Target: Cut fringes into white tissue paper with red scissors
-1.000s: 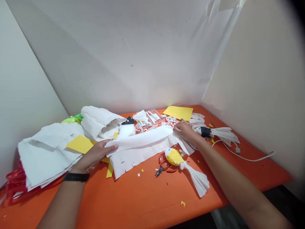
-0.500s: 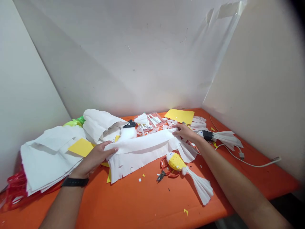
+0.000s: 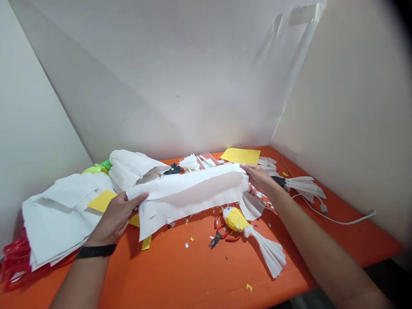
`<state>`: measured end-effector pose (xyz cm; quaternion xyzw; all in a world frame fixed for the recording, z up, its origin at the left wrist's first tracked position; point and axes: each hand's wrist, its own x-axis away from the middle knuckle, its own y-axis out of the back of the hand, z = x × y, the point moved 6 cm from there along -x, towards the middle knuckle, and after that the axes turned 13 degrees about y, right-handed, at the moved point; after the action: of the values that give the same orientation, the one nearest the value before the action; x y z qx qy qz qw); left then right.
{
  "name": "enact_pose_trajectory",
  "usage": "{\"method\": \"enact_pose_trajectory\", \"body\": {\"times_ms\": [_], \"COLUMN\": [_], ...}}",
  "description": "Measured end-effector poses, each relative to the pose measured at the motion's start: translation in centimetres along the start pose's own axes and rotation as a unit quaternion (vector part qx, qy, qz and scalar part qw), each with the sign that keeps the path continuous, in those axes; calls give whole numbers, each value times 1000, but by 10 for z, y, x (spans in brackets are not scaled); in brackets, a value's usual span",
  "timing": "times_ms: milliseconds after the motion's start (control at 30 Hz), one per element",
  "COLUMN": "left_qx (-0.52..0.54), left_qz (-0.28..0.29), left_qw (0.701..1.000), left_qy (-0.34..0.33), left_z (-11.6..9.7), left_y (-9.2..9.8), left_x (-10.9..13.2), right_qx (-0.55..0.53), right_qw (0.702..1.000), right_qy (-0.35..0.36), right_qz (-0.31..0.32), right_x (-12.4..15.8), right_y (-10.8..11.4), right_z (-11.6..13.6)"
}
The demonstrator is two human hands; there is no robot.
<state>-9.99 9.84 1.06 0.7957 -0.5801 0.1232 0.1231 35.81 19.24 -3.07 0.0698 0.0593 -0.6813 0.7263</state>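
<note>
A long white sheet of thin, cloth-like material point(image 3: 193, 195), folded over along its top, is stretched between my two hands above the table. My left hand point(image 3: 119, 214) grips its left end, thumb on top. At the upper right corner, my right hand point(image 3: 257, 176) pinches the other end. Below the sheet lies a yellow and white bird-like figure point(image 3: 236, 219) with a pleated white tail. Red-handled pliers point(image 3: 217, 236) lie beside and partly under that figure.
White sheets point(image 3: 61, 219) are stacked at the left by a red plastic bag point(image 3: 16, 262). A yellow sheet point(image 3: 240, 156) lies at the back. On the right are a second figure's white tail point(image 3: 304, 185) and a white cable point(image 3: 341, 222). Scraps dot the orange table point(image 3: 167, 279).
Both hands have lifted the white sheet and pulled it wider and flatter. It now hides more of the clutter behind it, and its lower edge has come off the table.
</note>
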Motion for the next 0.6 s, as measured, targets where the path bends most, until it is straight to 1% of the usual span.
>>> {"method": "enact_pose_trajectory", "body": {"times_ms": [100, 200, 267, 367, 467, 533, 600], "left_qx": [4, -6, -26, -60, -63, -54, -47], "left_qz": [-1, 18, 27, 29, 28, 32, 39], "left_qw": [1000, 1000, 999, 998, 998, 998, 998], "left_qy": [-7, -14, -13, -5, 2, 8, 9], "left_z": [1, 3, 5, 6, 5, 4, 3], "left_y": [2, 2, 1, -1, 0, 2, 4], "left_x": [-3, -4, -4, -2, 1, 1, 0], "right_qx": [-23, -45, -59, -78, -88, -91, -91], "right_qw": [999, 998, 998, 996, 992, 990, 992], "right_qy": [16, 11, -2, -26, -50, -60, -59], "right_qz": [-37, -42, -21, 31, 78, 87, 70], "right_x": [-4, -4, -1, 7, 14, 15, 13], "right_y": [4, 3, -1, -9, -14, -12, -8], "right_z": [-7, -11, -10, -4, 0, -2, -6]}}
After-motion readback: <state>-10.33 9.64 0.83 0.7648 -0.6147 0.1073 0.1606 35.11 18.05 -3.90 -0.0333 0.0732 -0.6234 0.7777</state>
